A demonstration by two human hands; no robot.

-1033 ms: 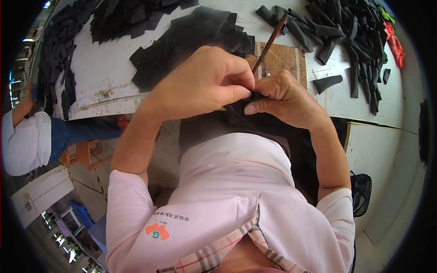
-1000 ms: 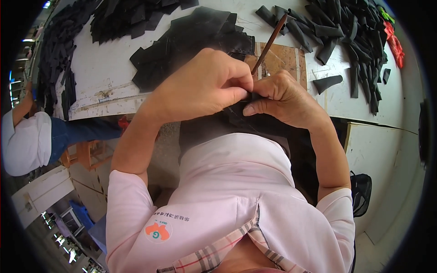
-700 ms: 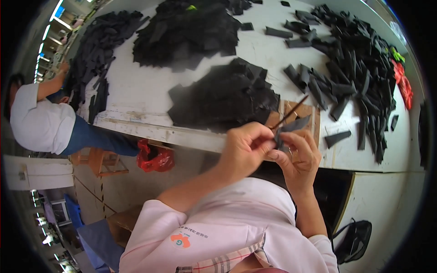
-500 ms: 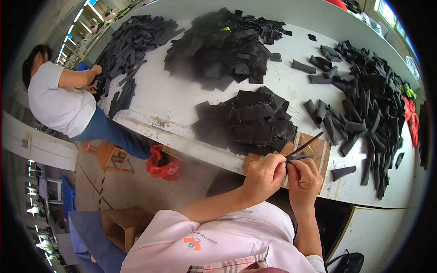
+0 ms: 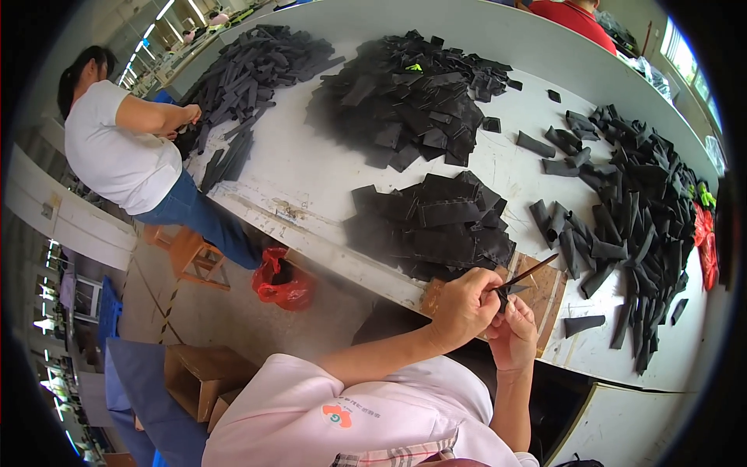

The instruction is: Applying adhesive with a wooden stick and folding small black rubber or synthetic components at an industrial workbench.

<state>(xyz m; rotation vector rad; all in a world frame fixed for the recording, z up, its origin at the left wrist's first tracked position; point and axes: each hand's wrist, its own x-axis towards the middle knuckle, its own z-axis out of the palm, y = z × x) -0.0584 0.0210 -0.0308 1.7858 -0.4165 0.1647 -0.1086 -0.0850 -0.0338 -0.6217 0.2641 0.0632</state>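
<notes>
Just over the front edge of the table, both my hands are closed on one small black fabric piece [image 5: 510, 291]. My left hand [image 5: 465, 310] pinches it from the left between thumb and fingers. From the right, my right hand [image 5: 513, 331] grips its lower part with the fingertips. Pointed corners of the cloth stick out between the hands. A thin dark rod [image 5: 537, 269] slants up and right from beside my left fingertips; whether a hand holds it I cannot tell. Beneath lies a brown wooden board [image 5: 549, 289]. Close beyond my hands is a pile of flat black fabric pieces [image 5: 443, 218].
Tube-like black pieces [image 5: 622, 210] heap along the right side of the white table [image 5: 288, 148]. Another black pile [image 5: 412, 97] lies farther back, with dark strips [image 5: 257, 70] far left. A co-worker [image 5: 124, 148] stands at the left, near a red plastic bag [image 5: 280, 284].
The view has shifted, so the table sits lower in it. Between my hands the cloth now shows spread, pointed corners. My right hand has turned and sits slightly lower against the cloth.
</notes>
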